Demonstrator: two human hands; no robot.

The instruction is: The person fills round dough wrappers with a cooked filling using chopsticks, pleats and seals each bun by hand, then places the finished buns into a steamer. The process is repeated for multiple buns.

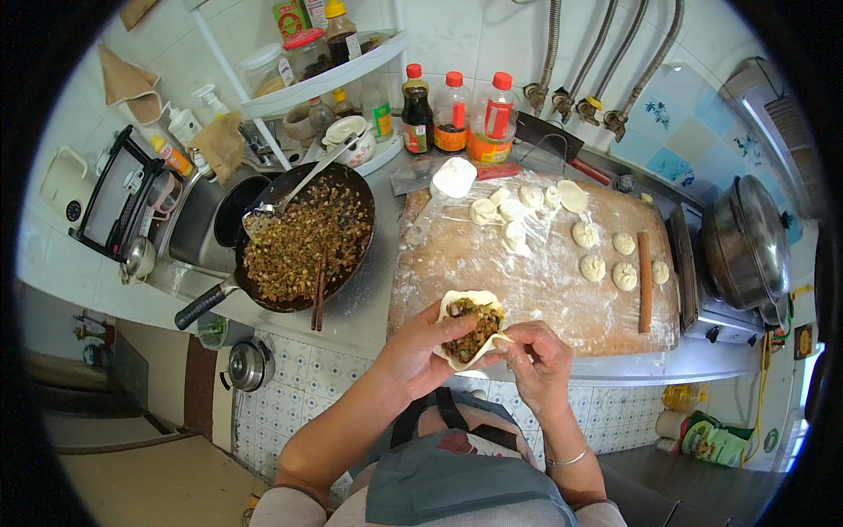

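Observation:
A round dough wrapper (490, 298) with chopped filling (469, 329) rests in my left hand (421, 349), whose thumb presses on the filling. The fingertips of my right hand (540, 362) pinch the wrapper's right edge. Beyond them lies a floured wooden board (448, 263) with several pleated buns (593, 268), dough pieces (511, 209), a flat wrapper (572, 196) and a wooden rolling pin (645, 283). To the left, a black wok (366, 217) holds more filling (296, 244), a metal spatula (316, 172) and wooden chopsticks (319, 290).
A flour scoop (453, 178) lies at the board's back left. Sauce bottles (416, 112) and a cleaver (550, 137) stand along the wall. A steel pot (744, 244) sits on the stove at right. The sink (197, 230) is left of the wok.

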